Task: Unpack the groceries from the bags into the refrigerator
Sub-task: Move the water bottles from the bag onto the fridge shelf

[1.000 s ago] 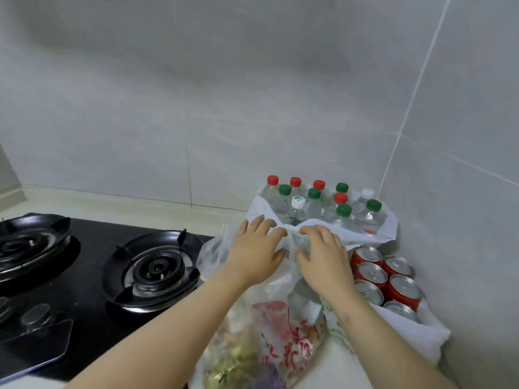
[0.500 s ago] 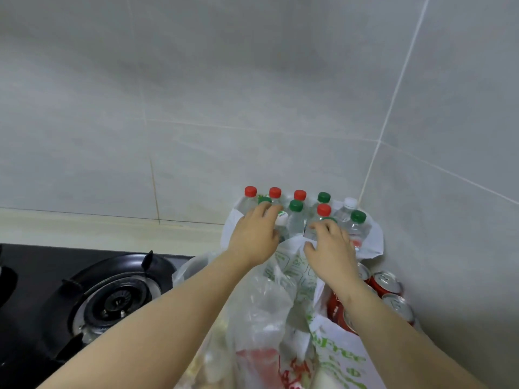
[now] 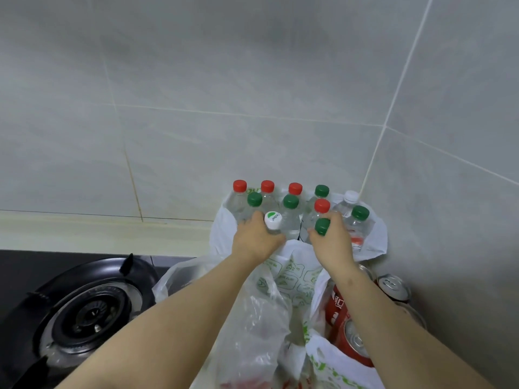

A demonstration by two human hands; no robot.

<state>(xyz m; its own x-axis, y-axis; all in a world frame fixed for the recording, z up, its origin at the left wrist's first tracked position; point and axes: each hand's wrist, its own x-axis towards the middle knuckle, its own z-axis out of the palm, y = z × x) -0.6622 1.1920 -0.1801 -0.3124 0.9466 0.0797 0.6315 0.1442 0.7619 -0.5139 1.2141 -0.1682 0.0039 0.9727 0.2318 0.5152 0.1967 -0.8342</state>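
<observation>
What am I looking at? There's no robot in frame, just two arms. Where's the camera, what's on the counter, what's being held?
There is no machine here. A person works bare-handed, and the one camera sits on their head, looking forward and down, so you see their own arms.

In the tiled corner, a white bag holds upright water bottles with red, green and white caps. The left hand grips a white-capped bottle. The right hand grips a green-capped bottle.

Nearer the camera are a clear plastic bag of groceries and red cans in a second printed bag. A gas burner sits to the left. No refrigerator is in view.
</observation>
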